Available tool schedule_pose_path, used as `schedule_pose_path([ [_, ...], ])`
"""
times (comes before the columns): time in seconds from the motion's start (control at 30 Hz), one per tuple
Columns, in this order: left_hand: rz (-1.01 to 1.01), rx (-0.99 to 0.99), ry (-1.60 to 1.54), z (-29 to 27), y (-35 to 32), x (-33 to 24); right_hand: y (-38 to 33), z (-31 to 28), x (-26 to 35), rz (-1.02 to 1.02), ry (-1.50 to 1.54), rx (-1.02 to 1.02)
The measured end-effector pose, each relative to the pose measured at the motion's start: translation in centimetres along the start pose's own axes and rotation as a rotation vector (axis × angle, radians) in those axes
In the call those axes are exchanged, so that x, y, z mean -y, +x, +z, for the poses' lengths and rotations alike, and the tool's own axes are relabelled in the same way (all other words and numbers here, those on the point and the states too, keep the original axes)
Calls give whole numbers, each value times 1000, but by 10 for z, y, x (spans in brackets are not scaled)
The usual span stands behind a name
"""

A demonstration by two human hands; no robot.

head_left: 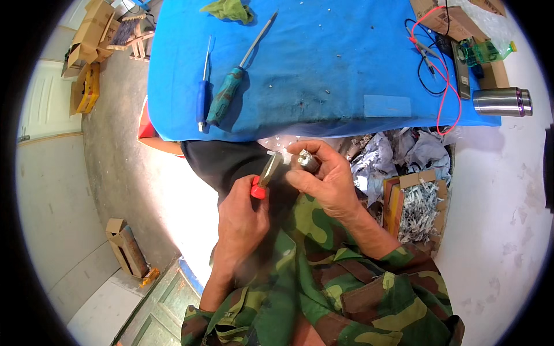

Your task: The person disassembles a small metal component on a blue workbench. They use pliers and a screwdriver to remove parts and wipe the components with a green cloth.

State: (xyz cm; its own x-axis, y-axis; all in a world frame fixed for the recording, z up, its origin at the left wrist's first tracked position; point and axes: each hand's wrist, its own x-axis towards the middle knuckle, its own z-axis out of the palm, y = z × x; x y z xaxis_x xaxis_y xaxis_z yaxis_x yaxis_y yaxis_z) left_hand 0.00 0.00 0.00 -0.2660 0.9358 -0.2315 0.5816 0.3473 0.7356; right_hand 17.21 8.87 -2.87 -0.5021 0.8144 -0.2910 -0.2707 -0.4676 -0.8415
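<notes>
1. Head view: left hand (241, 210) is gripping a red-handled tool (262, 180) in curled fingers.
2. Right hand (329, 183) is pinching a metal piece (307, 162) between its fingertips, beside the tool's tip.
3. Steady pinching, thumb clear, is likely serving best.

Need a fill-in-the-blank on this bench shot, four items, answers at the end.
1. The left hand holds a tool whose handle is coloured ____.
2. The hand gripping the small metal part is the person's ____ one.
3. The cloth under the screwdrivers is coloured ____.
4. From the person's view, the screwdrivers lie to the ____ of the steel flask.

Missing words: red; right; blue; left.
</notes>
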Motion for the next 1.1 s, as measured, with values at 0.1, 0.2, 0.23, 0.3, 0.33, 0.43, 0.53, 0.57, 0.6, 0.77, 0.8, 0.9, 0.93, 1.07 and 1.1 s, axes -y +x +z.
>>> schedule_pose_path([
  [0.1,-9,38,-18,1,-2,1,2,5,-3,-87,-116,-62],
  [0.2,8,59,-61,1,-6,2,2,5,-11,-134,-227,-128],
  [0.23,17,60,-73,2,-7,2,1,5,-12,-142,-246,-147],
  [0.3,22,69,-88,3,-9,2,0,6,-13,-181,-276,-165],
  [0.33,18,77,-91,3,-9,2,0,7,-13,-212,-287,-165],
  [0.43,24,95,-97,3,-10,0,-3,4,-11,-176,-274,-171],
  [0.53,35,115,-97,7,-11,4,-5,-3,-8,-164,-161,-232],
  [0.57,41,126,-96,7,-11,9,-4,-5,-9,-176,-110,-263],
  [0.6,42,115,-132,7,-11,15,-6,-15,-15,-189,-204,-282],
  [0.77,10,155,-156,8,-9,18,-35,-67,-18,-55,-267,-466],
  [0.8,17,151,-147,8,-8,14,-46,-89,-25,-4,-285,-595],
  [0.9,24,178,-124,9,-3,13,-85,-167,-51,131,-299,-1020],
  [0.93,33,187,-136,8,0,11,-115,-225,-85,64,-314,-1178],
  [1.07,40,196,-177,13,3,25,-246,-350,-122,-62,-131,-1768],
  [1.1,40,203,-185,14,3,30,-283,-363,-129,-1,-219,-1813],
])
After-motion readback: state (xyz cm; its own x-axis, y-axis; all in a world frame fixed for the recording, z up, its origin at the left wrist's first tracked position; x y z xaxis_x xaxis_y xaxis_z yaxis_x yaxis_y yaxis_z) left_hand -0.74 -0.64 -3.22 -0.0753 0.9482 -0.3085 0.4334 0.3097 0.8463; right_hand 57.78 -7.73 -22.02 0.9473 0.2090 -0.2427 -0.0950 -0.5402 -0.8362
